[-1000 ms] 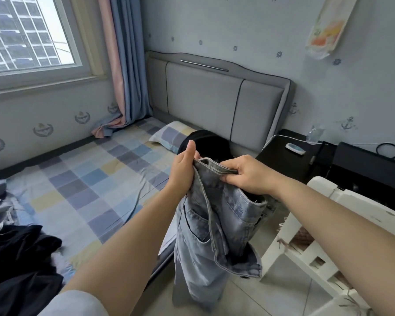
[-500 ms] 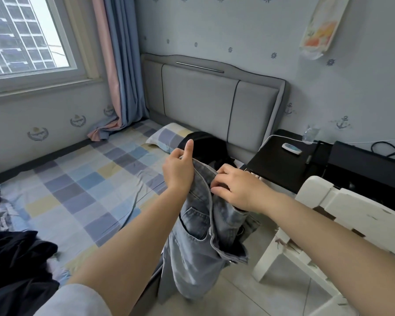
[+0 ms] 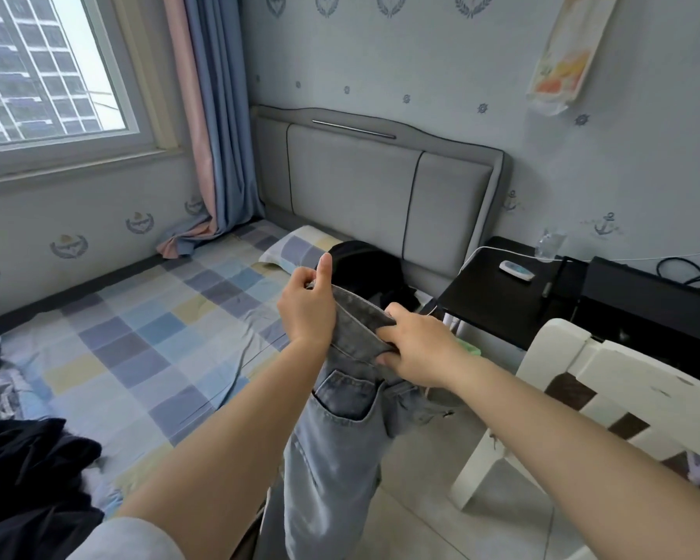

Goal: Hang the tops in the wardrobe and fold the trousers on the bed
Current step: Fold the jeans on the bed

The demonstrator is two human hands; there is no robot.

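Observation:
A pair of light blue jeans (image 3: 332,450) hangs in the air at the bed's right edge, back pocket facing me, legs dropping toward the floor. My left hand (image 3: 306,307) grips the waistband's left end, thumb pointing up. My right hand (image 3: 419,345) grips the waistband a short way to the right, fingers curled round the denim. The bed (image 3: 146,349) with its checked sheet lies to the left. A heap of dark clothes (image 3: 29,478) rests on the bed's near left corner. No wardrobe is in view.
A checked pillow (image 3: 296,248) and a black garment (image 3: 364,264) lie by the grey headboard (image 3: 380,183). A black bedside table (image 3: 502,293) stands right of the bed. A white chair (image 3: 607,402) stands on the tiled floor close to my right arm.
Both hands have raised the jeans and pulled the waistband out flatter. The bunched denim has dropped straight, showing the back pocket. My right hand has shifted its grip along the waistband.

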